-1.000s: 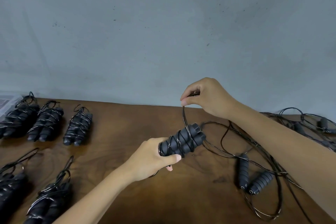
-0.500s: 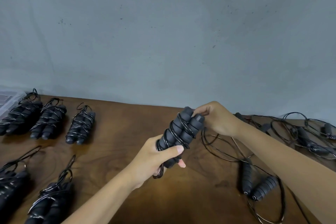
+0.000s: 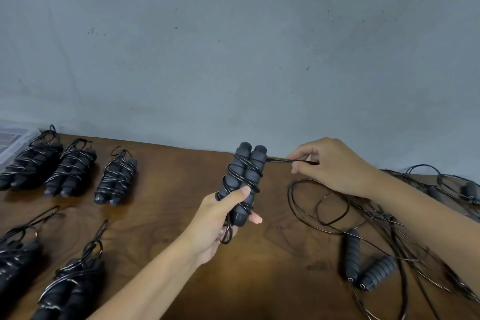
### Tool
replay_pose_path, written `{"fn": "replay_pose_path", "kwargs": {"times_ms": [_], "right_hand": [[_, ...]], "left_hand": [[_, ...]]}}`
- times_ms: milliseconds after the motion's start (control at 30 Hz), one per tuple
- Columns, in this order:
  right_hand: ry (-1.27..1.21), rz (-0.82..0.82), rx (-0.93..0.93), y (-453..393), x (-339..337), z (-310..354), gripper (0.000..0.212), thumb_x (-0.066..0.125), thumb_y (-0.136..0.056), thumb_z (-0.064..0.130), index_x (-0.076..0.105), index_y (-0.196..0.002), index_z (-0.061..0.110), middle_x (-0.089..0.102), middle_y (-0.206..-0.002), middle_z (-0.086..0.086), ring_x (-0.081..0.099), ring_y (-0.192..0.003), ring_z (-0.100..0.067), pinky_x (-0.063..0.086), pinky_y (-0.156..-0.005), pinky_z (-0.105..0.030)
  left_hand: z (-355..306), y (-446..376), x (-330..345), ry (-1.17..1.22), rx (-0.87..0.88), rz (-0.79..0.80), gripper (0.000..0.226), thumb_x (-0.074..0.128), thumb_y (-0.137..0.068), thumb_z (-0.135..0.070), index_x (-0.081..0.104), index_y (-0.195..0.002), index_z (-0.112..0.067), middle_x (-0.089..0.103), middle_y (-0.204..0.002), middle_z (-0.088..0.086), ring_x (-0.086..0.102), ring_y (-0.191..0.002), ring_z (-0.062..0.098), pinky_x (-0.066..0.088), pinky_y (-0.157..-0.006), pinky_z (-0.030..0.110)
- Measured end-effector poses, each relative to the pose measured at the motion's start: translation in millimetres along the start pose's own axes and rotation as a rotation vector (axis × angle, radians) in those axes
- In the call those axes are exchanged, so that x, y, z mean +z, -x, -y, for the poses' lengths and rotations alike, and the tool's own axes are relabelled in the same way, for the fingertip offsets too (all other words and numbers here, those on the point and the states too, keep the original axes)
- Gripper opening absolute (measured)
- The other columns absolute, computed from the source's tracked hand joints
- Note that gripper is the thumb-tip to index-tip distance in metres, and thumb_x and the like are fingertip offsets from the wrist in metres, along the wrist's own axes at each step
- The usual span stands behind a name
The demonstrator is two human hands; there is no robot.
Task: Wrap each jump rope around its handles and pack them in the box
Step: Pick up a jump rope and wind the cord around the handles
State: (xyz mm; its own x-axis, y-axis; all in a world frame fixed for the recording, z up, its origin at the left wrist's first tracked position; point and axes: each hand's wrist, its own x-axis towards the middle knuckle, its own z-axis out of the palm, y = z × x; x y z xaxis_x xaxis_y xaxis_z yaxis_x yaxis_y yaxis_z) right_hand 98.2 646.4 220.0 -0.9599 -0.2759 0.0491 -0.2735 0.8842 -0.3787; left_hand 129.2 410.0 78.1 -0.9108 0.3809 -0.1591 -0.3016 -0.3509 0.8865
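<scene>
My left hand [image 3: 217, 221] grips the lower end of a pair of black foam jump rope handles [image 3: 245, 171], held upright above the table with thin black rope wound around them. To the right of the handle tops, my right hand [image 3: 330, 166] pinches the free rope [image 3: 278, 160] and holds it taut. Several wrapped bundles [image 3: 115, 178] lie on the left of the table. An unwrapped pair of handles [image 3: 363, 265] lies at the lower right amid loose rope. A clear plastic box [image 3: 11, 143] shows at the far left edge.
The brown wooden table [image 3: 168, 202] ends at a grey wall. Loose black rope coils [image 3: 319, 202] spread under my right arm, with more handles [image 3: 467, 189] tangled at the far right. More wrapped bundles [image 3: 70, 286] lie near the front left.
My right hand has moved from touching the handle tops out to the right, pulling the rope taut. The handles now stand more upright.
</scene>
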Motion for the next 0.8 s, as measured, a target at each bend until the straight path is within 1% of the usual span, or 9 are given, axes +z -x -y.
{"fn": "replay_pose_path", "kwargs": {"times_ms": [100,233,333,400,533,633,700,733,800], "right_hand": [[0.080,-0.025,0.017,4.4,-9.3,-0.6,0.015,0.069,-0.095,0.026,0.077,-0.104,0.034,0.073,-0.100,0.021,0.064,-0.098,0.003,0.052,-0.097,-0.026],[0.168,-0.067,0.003,12.1,-18.9,6.9,0.015,0.069,-0.095,0.028,0.076,-0.107,0.033,0.071,-0.104,0.020,0.056,-0.090,0.018,0.041,-0.075,-0.004],[0.262,-0.070,-0.041,16.3,-22.6,15.6,0.021,0.066,-0.097,0.023,0.074,-0.116,0.028,0.071,-0.112,0.018,0.053,-0.089,0.022,0.036,-0.074,0.001],[0.321,-0.072,-0.065,19.0,-25.3,23.6,0.025,0.063,-0.098,0.022,0.072,-0.120,0.027,0.070,-0.119,0.017,0.057,-0.098,0.013,0.038,-0.080,-0.003],[0.535,-0.075,-0.114,22.2,-33.2,43.0,0.025,0.055,-0.103,0.029,0.068,-0.124,0.027,0.068,-0.123,0.011,0.061,-0.114,-0.011,0.047,-0.091,-0.028],[0.641,-0.036,-0.150,25.0,-37.4,56.6,0.024,0.050,-0.105,0.034,0.065,-0.124,0.028,0.066,-0.117,0.010,0.060,-0.108,-0.015,0.048,-0.088,-0.031],[0.701,0.011,-0.198,28.3,-35.1,63.4,0.023,0.047,-0.107,0.028,0.062,-0.125,0.028,0.063,-0.117,0.011,0.060,-0.106,-0.016,0.049,-0.085,-0.033],[0.733,0.031,-0.229,29.9,-33.6,65.0,0.023,0.047,-0.106,0.022,0.061,-0.124,0.028,0.061,-0.116,0.011,0.060,-0.104,-0.017,0.050,-0.083,-0.033],[0.768,0.065,-0.285,32.2,-32.6,66.8,0.033,0.049,-0.099,0.008,0.059,-0.124,0.027,0.059,-0.115,0.011,0.059,-0.103,-0.016,0.051,-0.081,-0.033]], "left_hand": [[-0.4,-1.2,-2.2,-0.003,-0.018,-0.047,0.034,0.066,-0.098,-0.041,0.064,-0.106,-0.007,0.075,-0.095,0.028,0.018,-0.044,0.014,0.016,-0.040,0.022],[1.0,-1.2,-6.2,-0.016,-0.060,-0.102,0.033,0.066,-0.099,-0.039,0.066,-0.109,-0.008,0.075,-0.097,0.030,0.012,-0.047,0.015,0.015,-0.038,0.021],[1.5,-3.8,-7.5,-0.058,-0.095,-0.115,0.038,0.066,-0.099,-0.040,0.067,-0.116,-0.006,0.077,-0.097,0.028,0.003,-0.061,0.024,0.009,-0.044,0.025],[1.3,-5.2,-6.6,-0.111,-0.111,-0.117,0.040,0.065,-0.100,-0.041,0.067,-0.119,-0.006,0.078,-0.097,0.025,0.002,-0.065,0.028,0.008,-0.048,0.029],[-2.3,-4.9,-3.5,-0.213,-0.137,-0.094,0.036,0.065,-0.100,-0.041,0.068,-0.119,-0.011,0.079,-0.094,0.022,0.004,-0.059,0.023,0.010,-0.049,0.029],[-7.2,-4.7,2.0,-0.327,-0.141,-0.042,0.038,0.066,-0.100,-0.041,0.070,-0.115,-0.007,0.078,-0.090,0.023,0.027,-0.044,0.016,0.025,-0.051,0.025],[-8.6,-5.2,4.7,-0.402,-0.133,-0.015,0.036,0.068,-0.099,-0.040,0.071,-0.104,-0.005,0.075,-0.084,0.027,0.063,-0.062,0.020,0.041,-0.071,0.027],[-9.2,-5.5,6.0,-0.427,-0.129,0.001,0.035,0.070,-0.098,-0.040,0.071,-0.099,-0.005,0.072,-0.079,0.028,0.071,-0.075,0.025,0.042,-0.080,0.030],[-10.3,-6.2,7.0,-0.461,-0.134,0.038,0.038,0.072,-0.096,-0.039,0.072,-0.105,-0.003,0.072,-0.075,0.022,0.072,-0.083,0.031,0.041,-0.084,0.033]]}}
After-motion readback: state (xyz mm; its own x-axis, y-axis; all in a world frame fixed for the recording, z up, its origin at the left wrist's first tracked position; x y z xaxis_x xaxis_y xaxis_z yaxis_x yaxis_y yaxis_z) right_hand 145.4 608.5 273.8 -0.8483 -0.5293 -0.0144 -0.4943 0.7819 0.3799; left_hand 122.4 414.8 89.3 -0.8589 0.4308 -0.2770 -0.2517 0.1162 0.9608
